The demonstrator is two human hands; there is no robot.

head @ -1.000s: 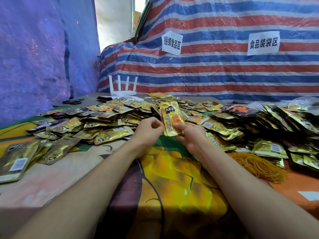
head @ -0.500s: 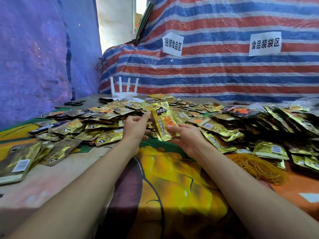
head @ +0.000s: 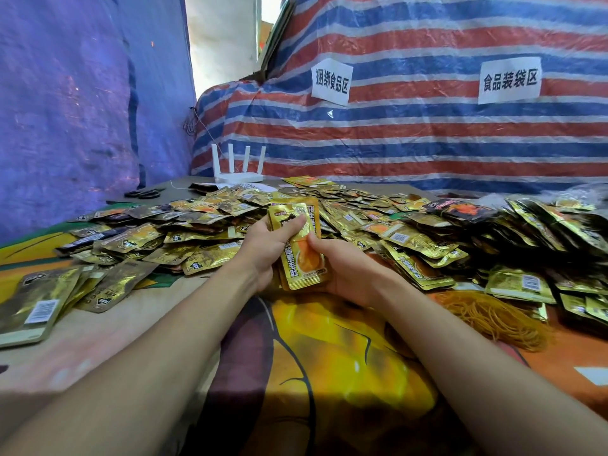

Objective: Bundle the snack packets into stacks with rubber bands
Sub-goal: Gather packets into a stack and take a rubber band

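Cartoon-print tablecloth [head: 329,357]; glossy gold packet stack [head: 304,261], orange-printed

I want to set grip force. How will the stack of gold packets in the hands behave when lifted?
The stack of gold packets looks glossy and its edges sit uneven, so layers probably slip sideways. The packets seem thin and flat, so likely light and bendy.

A makeshift food-packing workshop: a striped tarpaulin [head: 427,136] and a blue sheet [head: 65,110] serve as walls. On the tarpaulin a paper sign [head: 330,81] marks a food-bundling area and a second sign [head: 509,80] a food-bagging area. The desk [head: 98,340] is heaped with gold snack packets [head: 204,225] beside a pile of rubber bands [head: 493,314].
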